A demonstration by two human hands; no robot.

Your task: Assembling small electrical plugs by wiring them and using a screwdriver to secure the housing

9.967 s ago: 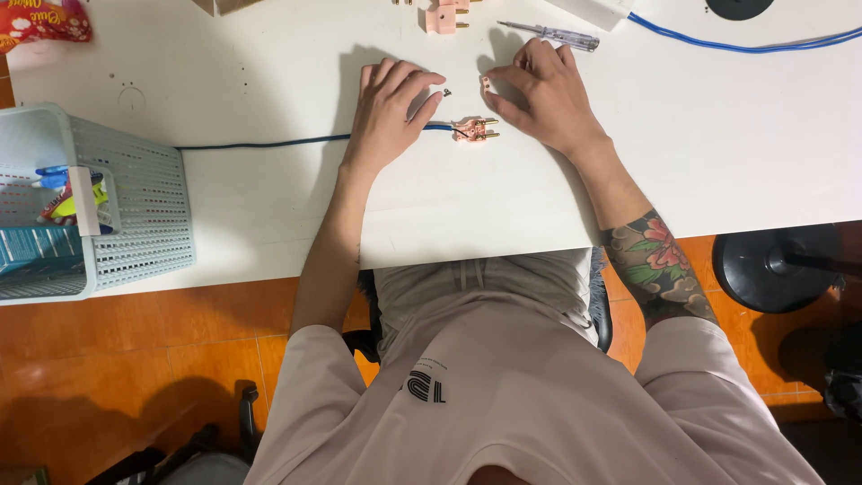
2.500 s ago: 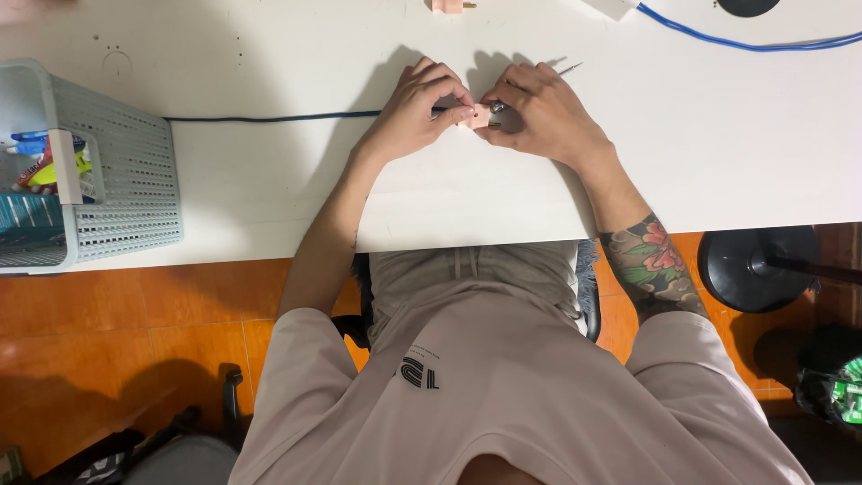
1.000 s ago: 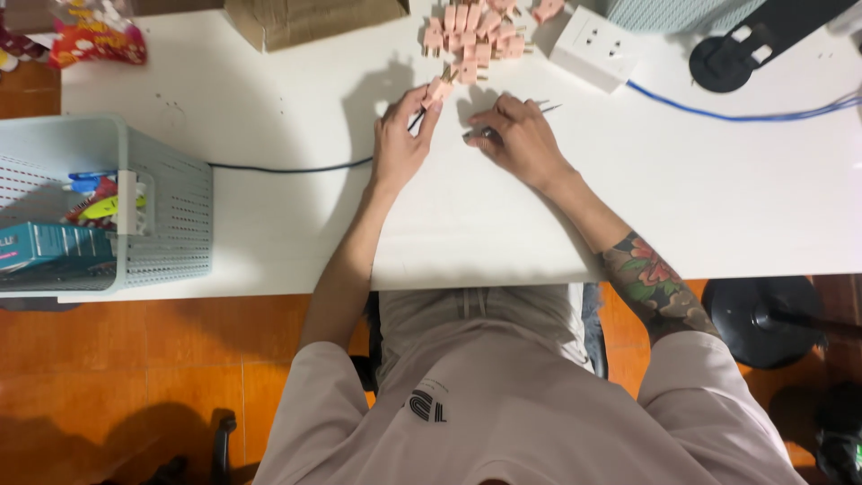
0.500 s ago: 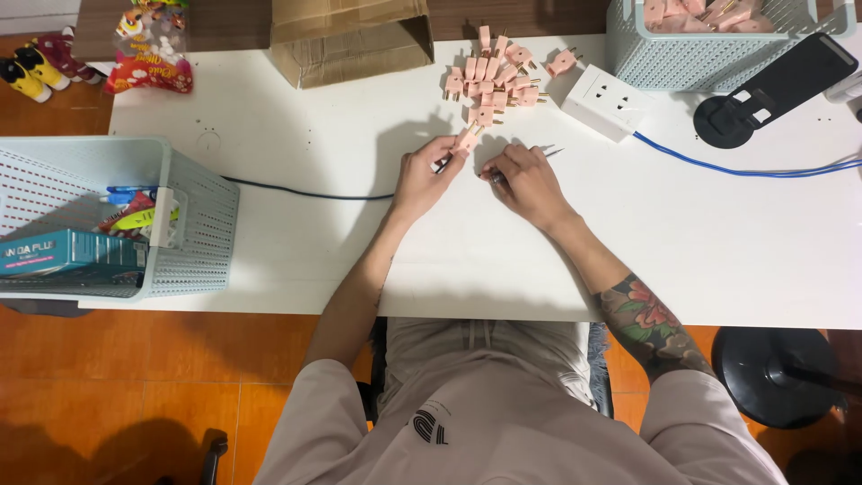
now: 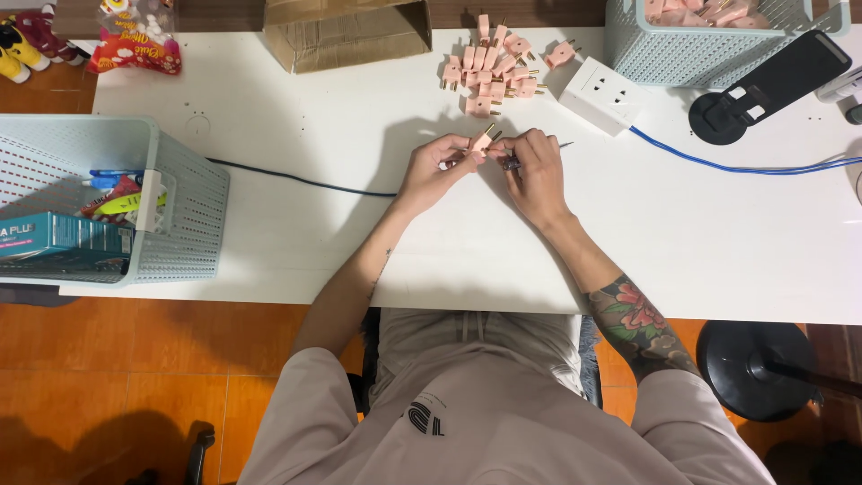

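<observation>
Up close, small pink plug, brass prongs, pinched between both hands.

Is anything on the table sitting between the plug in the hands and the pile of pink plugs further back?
Nothing visible does. The left hand and right hand hold a pink plug together; only bare white table lies between it and the pile of pink plugs. The white socket block sits off to the right.

Pink plug now lifted between hands.

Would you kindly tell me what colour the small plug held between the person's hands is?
The small two-pin plug is pale pink with brass-coloured pins, seen in the head view.
</observation>
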